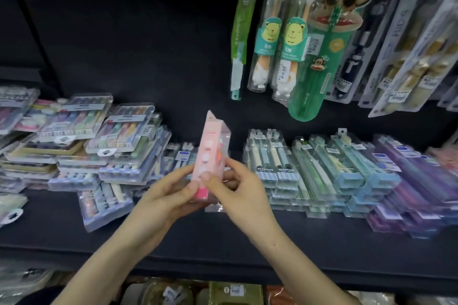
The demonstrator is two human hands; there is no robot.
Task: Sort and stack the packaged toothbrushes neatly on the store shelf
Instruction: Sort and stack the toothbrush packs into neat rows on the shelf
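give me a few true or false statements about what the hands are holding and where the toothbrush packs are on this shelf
1. The left hand and right hand both hold the pink pack. True.
2. The pink pack lies flat on the shelf. False: it is held roughly upright in front of the stacks.
3. The purple packs are stacked at the right end of the shelf. True.
4. The bear packs lie in the stacks at the left. False: they hang above the shelf, right of centre.
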